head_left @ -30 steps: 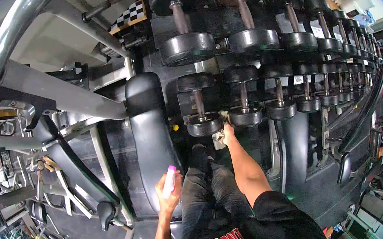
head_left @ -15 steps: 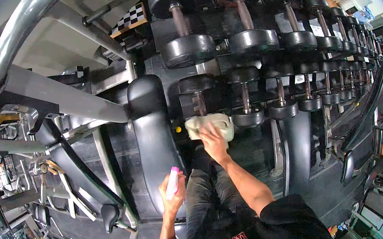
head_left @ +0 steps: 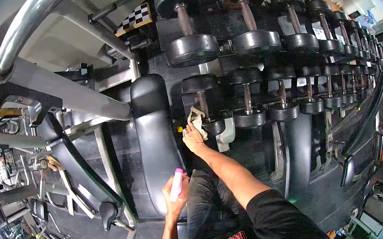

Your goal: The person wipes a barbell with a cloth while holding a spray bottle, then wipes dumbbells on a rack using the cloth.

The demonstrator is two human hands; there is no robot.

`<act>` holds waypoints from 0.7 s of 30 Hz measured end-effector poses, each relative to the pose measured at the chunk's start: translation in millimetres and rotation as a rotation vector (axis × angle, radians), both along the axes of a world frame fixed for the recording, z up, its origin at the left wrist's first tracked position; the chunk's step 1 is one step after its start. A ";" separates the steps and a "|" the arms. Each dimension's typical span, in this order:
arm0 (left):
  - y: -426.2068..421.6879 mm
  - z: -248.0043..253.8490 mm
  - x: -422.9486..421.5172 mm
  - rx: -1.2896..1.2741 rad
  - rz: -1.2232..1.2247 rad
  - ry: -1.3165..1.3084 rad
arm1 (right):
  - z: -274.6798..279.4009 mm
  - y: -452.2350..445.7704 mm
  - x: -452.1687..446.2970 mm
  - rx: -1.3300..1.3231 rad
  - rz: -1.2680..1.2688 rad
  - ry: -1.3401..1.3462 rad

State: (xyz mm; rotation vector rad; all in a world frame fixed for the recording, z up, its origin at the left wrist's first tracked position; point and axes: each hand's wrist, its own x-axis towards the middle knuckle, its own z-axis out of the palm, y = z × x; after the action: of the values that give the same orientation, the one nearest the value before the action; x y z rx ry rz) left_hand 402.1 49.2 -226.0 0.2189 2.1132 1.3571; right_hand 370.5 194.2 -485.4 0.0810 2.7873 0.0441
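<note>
My right hand [head_left: 193,139] presses a pale cloth [head_left: 197,120] against the left side of the near end of a black dumbbell [head_left: 214,125]. That dumbbell is the leftmost in the lower row of the rack. My left hand [head_left: 176,192] is wrapped round a white bottle with a pink top [head_left: 177,184], held upright over the lower end of a black padded bench [head_left: 154,134]. The dumbbell's handle shows above the cloth, and part of its near end is covered.
Larger dumbbells [head_left: 190,50] lie in the upper row, and both rows run off to the right. Grey machine frames [head_left: 67,92] and another padded bench [head_left: 83,158] stand at the left. More benches [head_left: 297,154] are below the rack at the right.
My right hand and the cloth have moved from the dumbbell's right side, across its near end, to its left side. My left hand still holds the bottle, slightly further right and lower.
</note>
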 end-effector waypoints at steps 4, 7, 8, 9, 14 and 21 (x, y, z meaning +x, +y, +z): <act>-1.9 -2.1 -0.2 0.010 0.023 -0.010 | 20.8 36.0 30.2 -0.417 0.022 0.386; -0.8 -0.1 -1.2 0.002 -0.007 0.024 | 43.1 61.8 66.8 -0.630 -0.048 0.620; -1.1 0.1 -1.9 -0.010 -0.017 0.027 | 45.6 67.6 76.4 -0.653 -0.091 0.637; -1.5 0.2 -2.6 -0.022 -0.027 0.030 | 46.4 72.4 85.0 -0.675 -0.133 0.654; -3.9 -1.2 -2.2 0.025 -0.012 0.023 | 38.8 67.3 112.0 -0.881 -1.154 0.753; -6.0 5.2 -4.3 0.006 -0.082 0.092 | -71.8 51.7 118.0 -2.292 -2.358 0.515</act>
State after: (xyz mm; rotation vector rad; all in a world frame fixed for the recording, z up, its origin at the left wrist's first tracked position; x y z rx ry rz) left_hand 397.8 43.2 -220.8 0.3723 2.1506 1.3289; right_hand 488.5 246.0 -557.3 -1.6587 0.2150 2.3271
